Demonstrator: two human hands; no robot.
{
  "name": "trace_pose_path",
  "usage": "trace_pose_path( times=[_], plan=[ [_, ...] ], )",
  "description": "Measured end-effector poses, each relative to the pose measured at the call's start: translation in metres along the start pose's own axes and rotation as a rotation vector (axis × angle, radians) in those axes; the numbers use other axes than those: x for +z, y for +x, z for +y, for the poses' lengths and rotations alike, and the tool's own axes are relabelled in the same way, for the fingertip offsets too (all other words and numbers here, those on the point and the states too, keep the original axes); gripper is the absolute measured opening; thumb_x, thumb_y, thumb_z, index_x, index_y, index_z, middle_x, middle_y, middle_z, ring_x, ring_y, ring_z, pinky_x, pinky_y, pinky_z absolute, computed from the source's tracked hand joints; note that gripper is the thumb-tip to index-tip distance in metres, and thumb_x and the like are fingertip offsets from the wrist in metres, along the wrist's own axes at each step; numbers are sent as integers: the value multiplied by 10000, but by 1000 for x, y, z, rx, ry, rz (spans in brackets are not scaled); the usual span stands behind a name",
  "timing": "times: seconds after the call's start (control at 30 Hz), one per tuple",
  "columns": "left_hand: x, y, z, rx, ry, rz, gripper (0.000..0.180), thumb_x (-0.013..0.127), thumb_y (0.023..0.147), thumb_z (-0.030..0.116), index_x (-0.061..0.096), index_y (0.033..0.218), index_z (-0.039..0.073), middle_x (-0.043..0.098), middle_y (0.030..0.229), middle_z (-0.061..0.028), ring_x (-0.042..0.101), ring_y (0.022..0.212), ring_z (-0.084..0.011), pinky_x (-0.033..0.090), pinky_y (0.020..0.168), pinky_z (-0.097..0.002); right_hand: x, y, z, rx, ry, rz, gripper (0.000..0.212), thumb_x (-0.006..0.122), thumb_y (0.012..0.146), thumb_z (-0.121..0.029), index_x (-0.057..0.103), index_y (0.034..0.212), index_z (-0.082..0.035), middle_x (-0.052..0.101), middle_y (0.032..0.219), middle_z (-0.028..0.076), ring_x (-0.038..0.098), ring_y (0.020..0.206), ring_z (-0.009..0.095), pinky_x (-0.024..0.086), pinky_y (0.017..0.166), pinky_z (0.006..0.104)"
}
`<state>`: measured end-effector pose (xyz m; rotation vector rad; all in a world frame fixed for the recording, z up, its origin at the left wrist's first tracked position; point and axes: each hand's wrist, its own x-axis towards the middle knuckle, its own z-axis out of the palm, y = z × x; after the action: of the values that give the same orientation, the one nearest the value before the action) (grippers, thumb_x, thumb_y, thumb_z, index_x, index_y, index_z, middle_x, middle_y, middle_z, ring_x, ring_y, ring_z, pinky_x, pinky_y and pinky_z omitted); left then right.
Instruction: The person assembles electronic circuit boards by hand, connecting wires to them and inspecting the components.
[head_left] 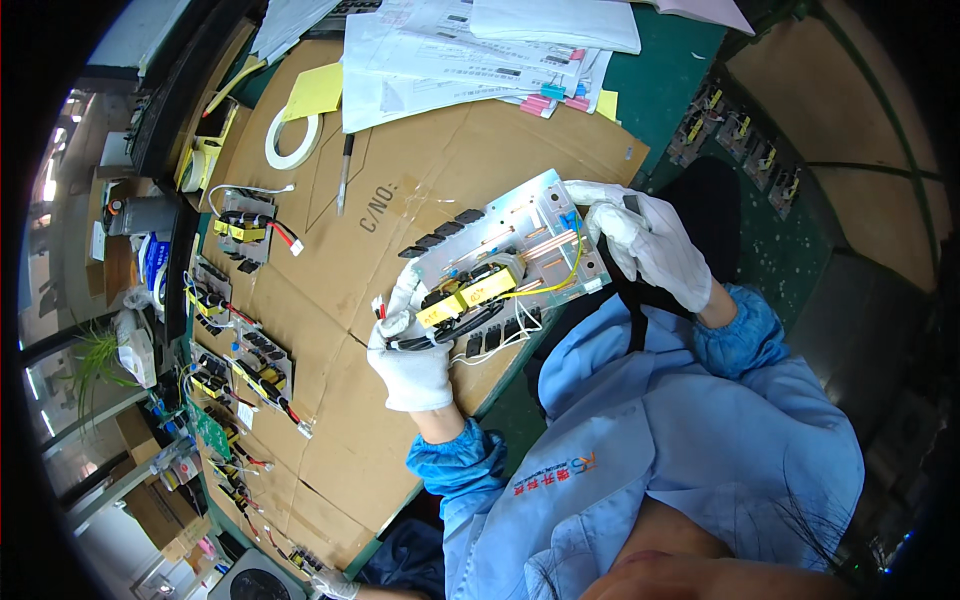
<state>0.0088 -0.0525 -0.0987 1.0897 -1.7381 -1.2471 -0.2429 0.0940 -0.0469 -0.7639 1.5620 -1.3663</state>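
Both my hands wear white gloves and hold up a circuit board (540,215) above the cardboard-covered table, tilted. The board carries a transformer wrapped in yellow tape (468,297), black components along its edges, copper-coloured strips and a yellow-green wire (572,268). My left hand (408,365) is closed round the board's left end, by a bundle of black cable (440,338) and a small red-and-white connector (379,307). My right hand (645,240) grips the right corner, next to a blue part. Its fingertips are partly hidden. White wires (515,338) hang from the board's near edge.
Similar boards (262,375) with wires lie along the table's left side, and several more (740,140) sit at the far right. Papers (440,65), a tape roll (293,145) and a thin pen-like tool (345,172) lie at the back. Another person's gloved hand (335,584) shows at the bottom.
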Motion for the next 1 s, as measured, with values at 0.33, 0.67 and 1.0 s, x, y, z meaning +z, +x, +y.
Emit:
trace_pose_path(
  times=[0.33, 0.67, 1.0],
  plan=[
    [-2, 4, -3, -89, -153, 16, 385, 684, 715, -86, 628, 1095, -72, 684, 1005, -86, 637, 867, -128, 496, 803, -243, -3, 5, 10, -51, -73, -27, 397, 493, 977, -250, 558, 1302, -31, 526, 670, 27, 444, 461, 82, 378, 461, 253],
    [4, 5, 10, 61, 105, 12, 327, 636, 787, -45, 628, 1113, -74, 702, 1006, -80, 646, 882, -113, 492, 816, -241, 3, 10, 5, 5, -150, -69, 451, 470, 986, -221, 451, 1404, -51, 552, 782, 70, 452, 456, 96, 419, 490, 254],
    [4, 5, 9, -65, -184, -33, 361, 659, 809, -29, 600, 1161, -84, 683, 1070, -101, 640, 928, -131, 498, 831, -254, 14, 10, -3, 133, 70, -122, 589, 458, 978, -248, 267, 1494, -36, 589, 920, 88, 493, 465, 100, 458, 501, 232]
  ],
)
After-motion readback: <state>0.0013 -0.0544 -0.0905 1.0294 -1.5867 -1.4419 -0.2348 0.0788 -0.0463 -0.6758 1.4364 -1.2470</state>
